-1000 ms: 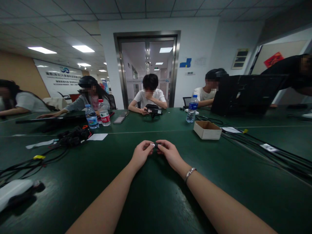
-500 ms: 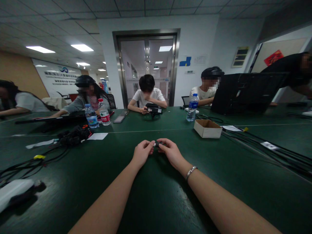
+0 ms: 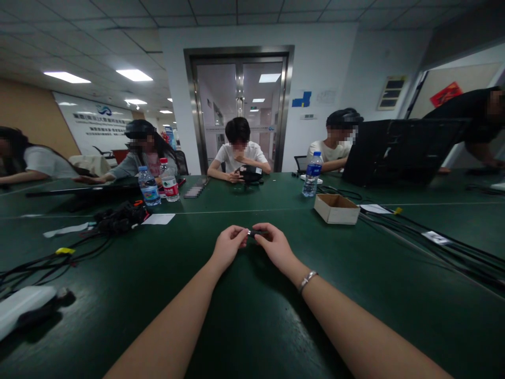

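Note:
A small dark stick with a silvery end [image 3: 252, 232] is held level between my two hands over the green table [image 3: 252, 310]. My left hand [image 3: 229, 245] pinches its silvery left end between thumb and fingers. At the dark right end, my right hand [image 3: 275, 243] grips it the same way, with a silver bracelet on that wrist. Fingertips cover much of the stick, so its exact kind does not show. An open cardboard box [image 3: 335, 216] sits beyond my right hand.
Water bottles [image 3: 149, 188] stand at the far left, another bottle [image 3: 311, 176] at the far right. Black cables [image 3: 418, 229] run along the right; a dark cable bundle [image 3: 120, 217] lies left. Several people sit across the table, near a black monitor [image 3: 402, 150].
Both hands keep their pinch on the small stick and have shifted only slightly. Across the table, the seated person's dark device has turned a little.

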A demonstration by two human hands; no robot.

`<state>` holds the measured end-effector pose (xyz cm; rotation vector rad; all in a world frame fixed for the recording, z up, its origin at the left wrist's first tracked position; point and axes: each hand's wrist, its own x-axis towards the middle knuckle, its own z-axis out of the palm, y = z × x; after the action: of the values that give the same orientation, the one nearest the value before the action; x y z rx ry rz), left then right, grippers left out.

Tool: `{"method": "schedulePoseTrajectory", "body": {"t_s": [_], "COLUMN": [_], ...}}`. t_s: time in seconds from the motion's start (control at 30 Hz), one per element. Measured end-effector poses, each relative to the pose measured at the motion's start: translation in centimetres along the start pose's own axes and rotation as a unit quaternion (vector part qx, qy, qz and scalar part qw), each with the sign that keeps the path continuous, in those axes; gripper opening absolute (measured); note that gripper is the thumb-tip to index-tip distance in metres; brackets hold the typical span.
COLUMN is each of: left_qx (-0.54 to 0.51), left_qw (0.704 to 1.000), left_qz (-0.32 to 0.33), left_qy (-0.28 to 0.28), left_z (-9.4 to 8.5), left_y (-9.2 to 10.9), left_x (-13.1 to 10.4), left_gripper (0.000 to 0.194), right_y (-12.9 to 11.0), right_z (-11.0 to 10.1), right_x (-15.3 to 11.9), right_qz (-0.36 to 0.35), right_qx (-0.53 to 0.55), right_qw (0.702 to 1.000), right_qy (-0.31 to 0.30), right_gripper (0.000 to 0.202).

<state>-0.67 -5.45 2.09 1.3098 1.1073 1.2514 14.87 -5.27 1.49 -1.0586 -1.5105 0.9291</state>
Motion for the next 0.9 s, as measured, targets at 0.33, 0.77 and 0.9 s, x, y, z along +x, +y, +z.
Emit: {"method": "schedulePoseTrajectory", "body": {"t_s": [0.33,0.77,0.9], "left_qx": [0.026,0.012,0.025], "left_qw": [0.999,0.998,0.997], "left_qz": [0.013,0.047,0.064], "left_qy": [0.023,-0.029,-0.044], "left_z": [0.19,-0.01,-0.02], "left_y": [-0.61,-0.28,-0.13], "left_x": [0.74,0.21,0.0], "left_gripper": [0.039,0.023,0.019], "right_y": [-0.42,-0.03,0.49], "right_z": [-0.59,-0.75,-0.7], "right_x": [-0.46,-0.19,0.03], "right_qz": [-0.158,-0.131,-0.123], "right_qx": [-0.152,-0.18,-0.165], "right_qw": [0.975,0.975,0.979], "right_qy": [-0.031,0.011,0.001], "right_gripper": [0.032,0.025,0.027]}}
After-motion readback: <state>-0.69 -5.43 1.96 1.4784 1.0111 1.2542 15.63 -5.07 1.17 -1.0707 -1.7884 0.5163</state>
